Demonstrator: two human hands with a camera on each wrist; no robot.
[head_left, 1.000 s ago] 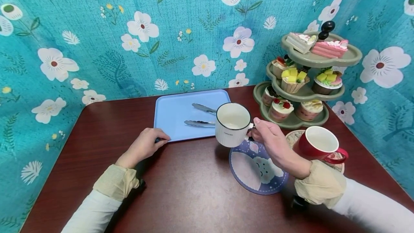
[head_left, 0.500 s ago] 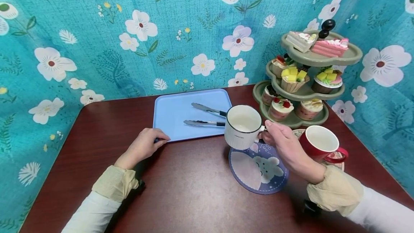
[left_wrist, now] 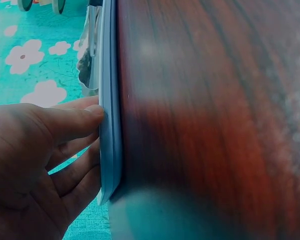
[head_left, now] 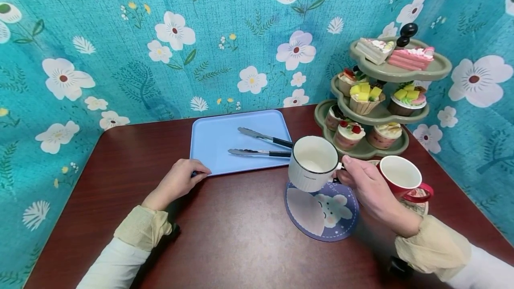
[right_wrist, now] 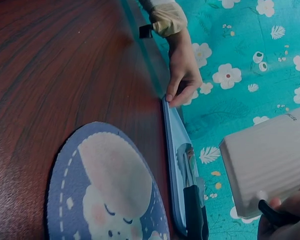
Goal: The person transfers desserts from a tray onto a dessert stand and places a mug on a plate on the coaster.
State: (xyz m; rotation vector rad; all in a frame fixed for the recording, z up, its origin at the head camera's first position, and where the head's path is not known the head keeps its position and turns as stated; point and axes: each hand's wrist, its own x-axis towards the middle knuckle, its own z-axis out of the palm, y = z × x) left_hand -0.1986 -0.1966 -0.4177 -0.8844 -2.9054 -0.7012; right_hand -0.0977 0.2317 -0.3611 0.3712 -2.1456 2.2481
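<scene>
My right hand [head_left: 371,188] grips the handle of a white enamel-style mug [head_left: 309,175] with a dark rim. In the head view the mug hangs over the back edge of a round purple bunny mat [head_left: 337,211]; its ribbed side shows in the right wrist view. At the near left corner of a light blue tray [head_left: 217,142], my left hand [head_left: 178,179] holds the edge between thumb and fingers, as the left wrist view [left_wrist: 54,145] shows. Black-handled tongs [head_left: 261,152] lie on the tray, their handle ends partly behind the mug.
A red mug [head_left: 397,177] stands on a patterned coaster [head_left: 421,208] at the right, close to my right hand. Behind it rises a three-tier green stand [head_left: 437,68] with cakes and cupcakes. A floral turquoise cloth [head_left: 225,35] hangs along the table's back.
My right hand has carried the white mug rightward and slightly nearer, off the tray's right part, uncovering more of the tongs' handles. My left hand stays at the tray's corner.
</scene>
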